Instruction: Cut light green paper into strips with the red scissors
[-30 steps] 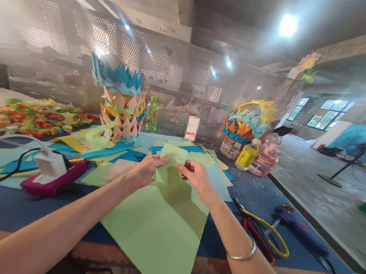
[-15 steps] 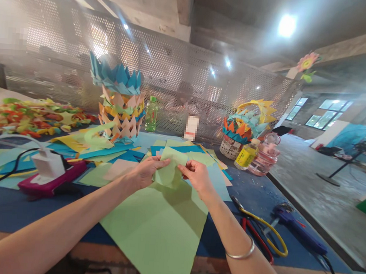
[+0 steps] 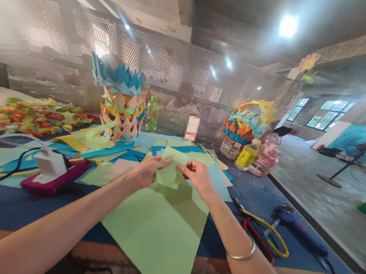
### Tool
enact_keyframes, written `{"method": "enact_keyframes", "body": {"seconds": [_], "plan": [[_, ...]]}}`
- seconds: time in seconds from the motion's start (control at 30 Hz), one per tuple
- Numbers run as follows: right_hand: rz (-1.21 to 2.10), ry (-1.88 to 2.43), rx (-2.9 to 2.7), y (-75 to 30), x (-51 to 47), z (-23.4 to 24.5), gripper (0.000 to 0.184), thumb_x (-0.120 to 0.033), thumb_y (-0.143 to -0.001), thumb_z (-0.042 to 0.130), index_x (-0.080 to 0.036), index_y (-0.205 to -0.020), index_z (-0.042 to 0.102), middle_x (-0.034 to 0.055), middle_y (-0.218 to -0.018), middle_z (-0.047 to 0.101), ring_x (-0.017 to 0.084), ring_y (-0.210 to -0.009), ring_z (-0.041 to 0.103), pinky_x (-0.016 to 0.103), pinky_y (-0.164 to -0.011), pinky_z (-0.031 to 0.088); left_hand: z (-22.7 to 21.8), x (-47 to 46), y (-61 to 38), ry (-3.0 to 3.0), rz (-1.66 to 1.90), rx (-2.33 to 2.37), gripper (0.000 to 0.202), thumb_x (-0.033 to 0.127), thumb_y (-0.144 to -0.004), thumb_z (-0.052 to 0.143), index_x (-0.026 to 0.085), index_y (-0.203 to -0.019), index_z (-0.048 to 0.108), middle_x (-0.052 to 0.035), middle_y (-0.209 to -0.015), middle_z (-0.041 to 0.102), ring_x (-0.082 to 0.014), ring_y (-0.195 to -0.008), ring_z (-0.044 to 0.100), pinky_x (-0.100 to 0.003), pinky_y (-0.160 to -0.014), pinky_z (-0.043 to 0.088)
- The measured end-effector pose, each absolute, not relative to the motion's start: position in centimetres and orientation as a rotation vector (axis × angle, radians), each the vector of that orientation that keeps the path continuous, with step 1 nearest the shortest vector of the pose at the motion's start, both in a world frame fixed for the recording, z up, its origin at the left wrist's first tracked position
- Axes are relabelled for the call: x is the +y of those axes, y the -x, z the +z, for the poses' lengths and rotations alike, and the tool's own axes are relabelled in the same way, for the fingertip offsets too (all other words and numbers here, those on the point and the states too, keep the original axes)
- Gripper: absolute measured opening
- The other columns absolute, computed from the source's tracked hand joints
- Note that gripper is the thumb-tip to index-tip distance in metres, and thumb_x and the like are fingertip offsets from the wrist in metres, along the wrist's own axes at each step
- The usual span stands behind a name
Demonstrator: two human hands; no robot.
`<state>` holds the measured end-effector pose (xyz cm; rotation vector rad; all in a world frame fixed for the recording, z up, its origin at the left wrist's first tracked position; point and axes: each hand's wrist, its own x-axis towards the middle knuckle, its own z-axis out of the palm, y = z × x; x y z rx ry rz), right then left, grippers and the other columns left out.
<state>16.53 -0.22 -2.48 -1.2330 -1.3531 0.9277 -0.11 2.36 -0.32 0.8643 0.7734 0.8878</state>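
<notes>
My left hand (image 3: 147, 171) and my right hand (image 3: 198, 176) pinch a small light green paper piece (image 3: 170, 169) between them, a little above the blue table (image 3: 5, 208). Each hand grips one side of the piece with thumb and fingers closed. Under my hands lies a large light green sheet (image 3: 158, 227) with fold creases, hanging over the table's near edge. A silver bangle (image 3: 240, 253) circles my right wrist.
Coloured paper sheets (image 3: 106, 152) cover the table's middle. A tall paper vase (image 3: 119, 101), a green bottle (image 3: 152, 114) and a paper basket (image 3: 244, 129) stand at the back. Scissors (image 3: 260, 234) and a glue gun (image 3: 298, 230) lie right; a white charger on a magenta box (image 3: 53, 172) sits left. A person sits behind the mesh screen (image 3: 185, 97).
The small green piece has been folded tighter between my fingers and sits slightly lower. My arms have hardly moved.
</notes>
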Motion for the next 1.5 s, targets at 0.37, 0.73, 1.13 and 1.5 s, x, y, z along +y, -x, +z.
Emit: {"method": "enact_keyframes", "body": {"seconds": [0.37, 0.73, 1.13, 1.5], "plan": [[0.876, 1.278, -1.351, -16.5, -0.2, -2.2, 0.032, -0.04, -0.065, 0.067, -0.019, -0.057, 0.044, -0.0033, -0.051, 0.051, 0.009, -0.049, 0.049, 0.024, -0.054, 0.044, -0.1, 2.6, -0.2, -0.76, 0.915, 0.797, 0.023, 0.024, -0.085, 0.051, 0.013, -0.07, 0.065, -0.0077, -0.062, 0.068, -0.0182, -0.049, 0.062, -0.03, -0.052, 0.051], [0.805, 1.265, -1.368, -17.0, -0.2, -2.2, 0.031, -0.039, -0.067, 0.066, -0.019, -0.059, 0.044, -0.0045, -0.051, 0.047, 0.009, -0.049, 0.045, 0.023, -0.051, 0.041, -0.3, 1.9, 0.2, -1.018, 0.81, 0.717, 0.03, 0.006, -0.051, 0.076, 0.01, -0.08, 0.07, -0.0092, -0.068, 0.071, -0.0233, -0.058, 0.066, -0.033, -0.059, 0.053], [0.991, 1.24, -1.342, -16.5, -0.3, -2.2, 0.04, -0.046, -0.06, 0.074, -0.016, -0.074, 0.053, -0.002, -0.059, 0.056, 0.009, -0.053, 0.05, 0.024, -0.054, 0.044, -0.7, 2.6, 0.3, -1.022, 0.91, 0.759, 0.028, 0.009, -0.05, 0.076, 0.009, -0.077, 0.069, -0.0101, -0.07, 0.071, -0.0242, -0.059, 0.066, -0.036, -0.06, 0.053], [1.213, 1.202, -1.299, -16.3, -0.7, -2.0, 0.041, -0.045, -0.052, 0.079, -0.014, -0.063, 0.055, 0.0021, -0.059, 0.063, 0.011, -0.054, 0.058, 0.025, -0.057, 0.047, -0.4, 3.0, 0.6, -0.894, 0.959, 0.75, 0.026, 0.002, -0.054, 0.067, 0.009, -0.079, 0.067, -0.01, -0.071, 0.072, -0.0236, -0.061, 0.066, -0.036, -0.064, 0.054]]}}
